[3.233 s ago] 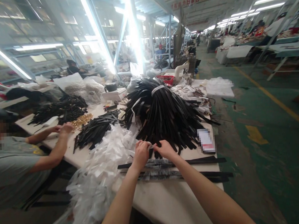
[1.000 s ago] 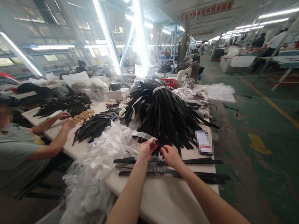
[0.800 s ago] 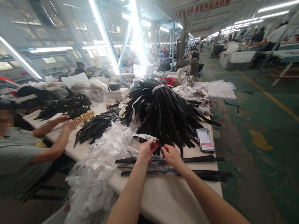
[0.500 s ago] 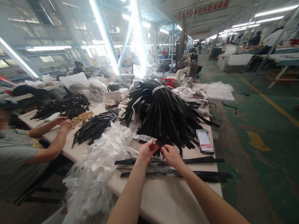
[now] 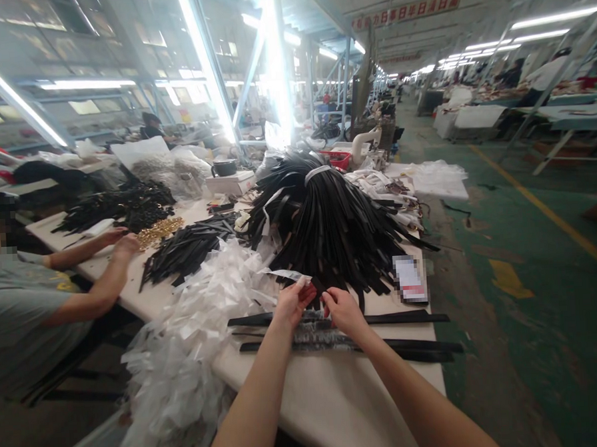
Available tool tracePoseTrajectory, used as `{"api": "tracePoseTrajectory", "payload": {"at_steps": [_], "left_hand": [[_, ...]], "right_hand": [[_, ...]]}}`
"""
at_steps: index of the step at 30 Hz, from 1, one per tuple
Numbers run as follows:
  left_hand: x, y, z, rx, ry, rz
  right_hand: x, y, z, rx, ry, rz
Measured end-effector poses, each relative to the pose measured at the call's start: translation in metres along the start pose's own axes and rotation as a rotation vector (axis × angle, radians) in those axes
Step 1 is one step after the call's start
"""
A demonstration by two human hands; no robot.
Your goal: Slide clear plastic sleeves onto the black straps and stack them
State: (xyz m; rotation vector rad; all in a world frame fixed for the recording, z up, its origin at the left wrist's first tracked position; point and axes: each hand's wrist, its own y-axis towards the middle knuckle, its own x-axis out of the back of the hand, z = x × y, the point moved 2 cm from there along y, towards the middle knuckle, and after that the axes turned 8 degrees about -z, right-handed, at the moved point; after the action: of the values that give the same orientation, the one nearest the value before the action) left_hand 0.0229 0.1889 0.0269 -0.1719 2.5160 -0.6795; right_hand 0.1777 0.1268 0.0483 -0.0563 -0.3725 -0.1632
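My left hand [image 5: 293,302] pinches a strip of white film [image 5: 286,275] that sticks out to the left. Just right of it, my right hand [image 5: 341,308] has its fingers closed at a dark strip end; what is between them is too small to make out. Both hands are over long black straps [image 5: 410,348] lying across the table, with clear plastic [image 5: 319,339] around their middle. Behind the hands spreads a big tied bundle of black strips [image 5: 323,229]. A heap of white film pieces [image 5: 207,301] is to the left.
A person [image 5: 27,304] sits at the left, hands near small gold parts [image 5: 161,232]. Shorter black strips [image 5: 189,246] are piled beyond the white heap. A phone [image 5: 410,279] lies near the table's right edge. A white box [image 5: 231,182] stands further back.
The dark piece seen between my hands is now hardly visible, and a small gap shows between my fingertips. The view has shifted slightly.
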Motion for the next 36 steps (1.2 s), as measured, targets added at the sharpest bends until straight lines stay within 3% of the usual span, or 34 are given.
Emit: {"api": "tracePoseTrajectory", "payload": {"at_steps": [7, 14, 16, 21, 27, 32, 36], "left_hand": [[0.002, 0.001, -0.004, -0.025, 0.012, 0.015], [-0.011, -0.021, 0.009, -0.023, 0.094, 0.143], [-0.010, -0.024, 0.001, -0.047, 0.087, 0.121], [-0.007, -0.032, -0.032, -0.236, -0.054, -0.062], [-0.030, -0.075, -0.014, -0.250, 0.020, 0.055], [-0.026, -0.093, -0.041, -0.409, -0.120, -0.111], [-0.027, -0.107, -0.024, -0.409, 0.050, -0.067]], "right_hand": [[-0.004, 0.000, 0.001, -0.009, -0.014, 0.045], [-0.009, 0.006, 0.005, -0.014, -0.019, 0.109], [-0.003, 0.006, 0.010, 0.005, -0.012, 0.130], [0.020, -0.003, 0.031, 0.196, -0.155, 0.169], [0.027, -0.013, 0.057, 0.179, -0.039, 0.202], [0.033, -0.032, 0.067, 0.212, -0.024, 0.325], [0.034, -0.038, 0.072, 0.162, 0.038, 0.296]]}}
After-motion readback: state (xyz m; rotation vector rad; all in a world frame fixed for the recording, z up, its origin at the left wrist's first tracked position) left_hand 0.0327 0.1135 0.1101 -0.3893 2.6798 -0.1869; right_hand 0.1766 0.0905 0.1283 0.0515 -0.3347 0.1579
